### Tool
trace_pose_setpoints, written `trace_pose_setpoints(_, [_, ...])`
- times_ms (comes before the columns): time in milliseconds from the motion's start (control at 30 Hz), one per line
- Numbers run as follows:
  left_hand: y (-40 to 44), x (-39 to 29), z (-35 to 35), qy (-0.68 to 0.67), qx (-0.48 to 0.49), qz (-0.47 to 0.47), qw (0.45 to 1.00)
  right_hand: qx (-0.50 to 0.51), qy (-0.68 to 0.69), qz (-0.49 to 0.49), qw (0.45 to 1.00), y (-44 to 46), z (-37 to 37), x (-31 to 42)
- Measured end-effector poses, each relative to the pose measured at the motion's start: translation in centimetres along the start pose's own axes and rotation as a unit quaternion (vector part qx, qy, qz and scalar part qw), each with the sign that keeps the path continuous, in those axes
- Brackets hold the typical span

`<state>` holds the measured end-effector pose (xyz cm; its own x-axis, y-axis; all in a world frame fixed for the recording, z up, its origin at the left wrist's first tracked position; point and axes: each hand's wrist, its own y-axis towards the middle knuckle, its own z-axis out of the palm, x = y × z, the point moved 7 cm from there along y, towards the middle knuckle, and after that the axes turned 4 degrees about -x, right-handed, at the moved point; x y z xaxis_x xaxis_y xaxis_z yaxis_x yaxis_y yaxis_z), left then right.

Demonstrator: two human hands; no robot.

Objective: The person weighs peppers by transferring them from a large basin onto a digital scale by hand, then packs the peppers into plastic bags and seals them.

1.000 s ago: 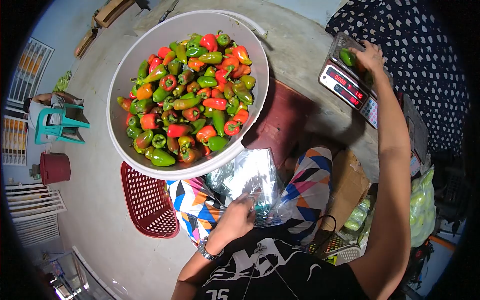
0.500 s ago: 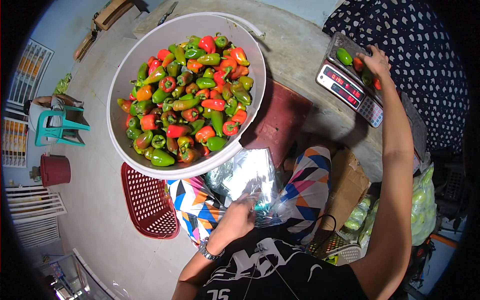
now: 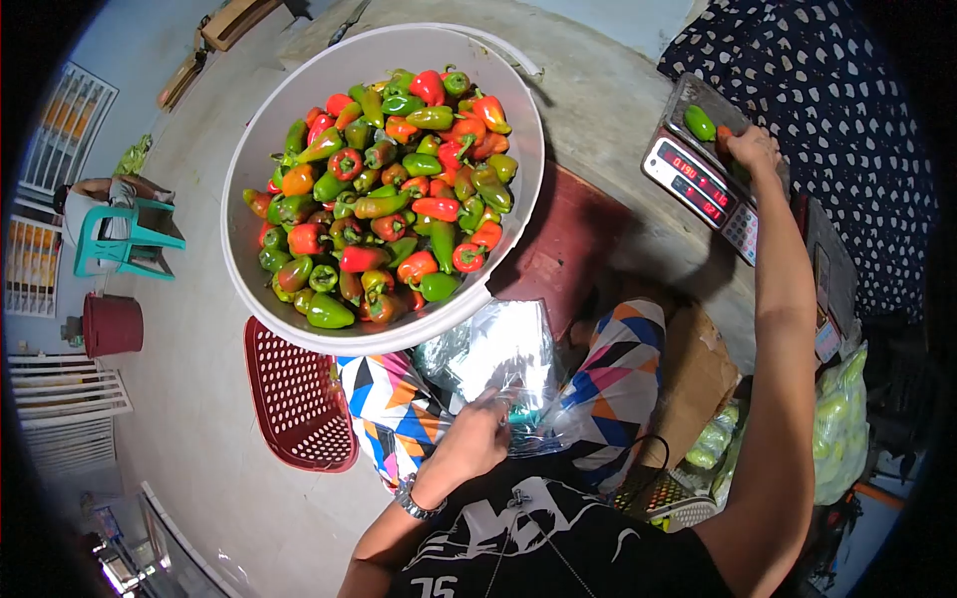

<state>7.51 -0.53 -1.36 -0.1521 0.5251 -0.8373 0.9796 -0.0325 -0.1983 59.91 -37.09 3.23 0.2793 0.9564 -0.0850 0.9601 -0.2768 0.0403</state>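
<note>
My right hand (image 3: 755, 151) is at the digital scale (image 3: 688, 184), its fingers curled round an orange-red pepper (image 3: 725, 140) on the pan. A green pepper (image 3: 700, 124) lies just beyond the fingertips. Anything else under the palm is hidden. In my lap, my left hand (image 3: 477, 435) has its fingers closed on a clear plastic bag (image 3: 533, 431), at the edge of a shiny stack of bags (image 3: 503, 344). Ahead stands a big white bucket (image 3: 231, 214) with many red, green and mottled peppers (image 3: 384, 204).
A maroon perforated basket (image 3: 299, 409) sits left of my legs. Under the bucket is a dark red stool (image 3: 573, 224). To the right are a cardboard box (image 3: 698, 364), a second scale (image 3: 827, 269) and bagged green produce (image 3: 839, 429). A person sits by a teal chair (image 3: 130, 239).
My right hand has closed in over the peppers on the scale, covering ones that showed before. My left hand stays at the bags. The view has shifted slightly.
</note>
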Motion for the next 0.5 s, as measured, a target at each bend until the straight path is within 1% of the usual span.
trace_pose_setpoints(33, [-0.1, 0.2, 0.0, 0.007, -0.001, 0.002, 1.000, -0.016, -0.007, 0.007, 1.000, -0.7, -0.4, 0.4])
trace_pose_setpoints(167, [0.1, 0.2, -0.1, -0.005, 0.010, -0.013, 1.000, -0.026, -0.037, 0.006, 0.999, -1.4, 0.0, 1.1])
trace_pose_setpoints(233, [0.2, 0.2, -0.1, -0.006, 0.012, -0.026, 1.000, -0.066, -0.040, 0.000, 0.997, -1.6, -0.3, 1.2])
trace_pose_setpoints(267, [0.3, 0.2, 0.0, -0.005, 0.008, -0.016, 1.000, -0.086, -0.040, -0.003, 0.996, -1.7, -0.5, 1.4])
trace_pose_setpoints(367, [0.1, 0.6, 0.2, 0.000, 0.010, 0.000, 1.000, -0.240, 0.076, 0.061, 0.966, -4.3, -4.4, 1.9])
trace_pose_setpoints(400, [0.2, 0.6, 0.1, 0.003, 0.013, -0.001, 1.000, -0.260, 0.146, 0.027, 0.954, -3.7, -4.6, 2.5])
trace_pose_setpoints(467, [0.3, 0.7, 0.4, 0.005, 0.027, 0.001, 1.000, -0.292, 0.283, -0.043, 0.912, -2.5, -5.0, 4.2])
trace_pose_setpoints(500, [0.3, 1.0, 0.7, 0.004, 0.037, 0.005, 0.999, -0.253, 0.363, -0.107, 0.890, -4.3, -5.9, 6.5])
